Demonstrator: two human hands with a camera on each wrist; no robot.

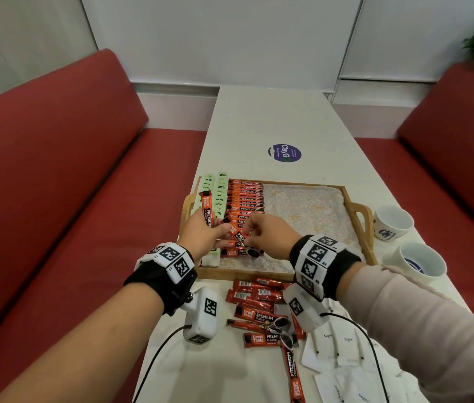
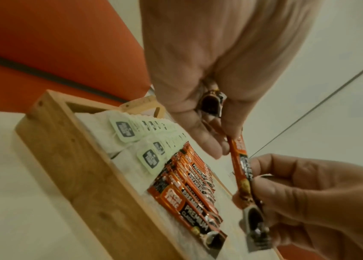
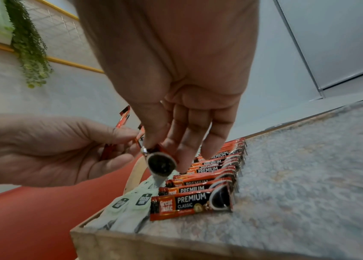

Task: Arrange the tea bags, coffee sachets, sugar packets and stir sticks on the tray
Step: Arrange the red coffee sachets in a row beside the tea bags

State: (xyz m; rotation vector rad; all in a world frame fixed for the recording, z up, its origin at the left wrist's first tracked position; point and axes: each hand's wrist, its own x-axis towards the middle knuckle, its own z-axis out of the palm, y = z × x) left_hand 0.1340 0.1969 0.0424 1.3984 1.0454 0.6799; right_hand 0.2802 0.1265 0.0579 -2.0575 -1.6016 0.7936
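Left hand: the person's left hand [image 1: 203, 234] grips glossy red foil coffee sachets, one standing upright [image 1: 207, 209] above the fist, over the tray's left side.
Right hand: the right hand [image 1: 267, 235] pinches the lower end of a slim red sachet [image 1: 237, 232] between thumb and forefinger, its other end at the left hand's fingers.
Tray: a rectangular wooden tray [image 1: 360, 219] with cut-out handles, lined with a mottled, speckled cloth.
On the tray: two columns of pale green tea bags [image 1: 218, 193] at the left; beside them an overlapping row of red sachets [image 1: 246, 199].
Table: loose red sachets [image 1: 259, 298] lie on the white tabletop near the tray's front edge; flat white paper sugar packets [image 1: 337, 350] lie to their right.
Beyond: two round white cups [image 1: 394, 222] stand right of the tray.
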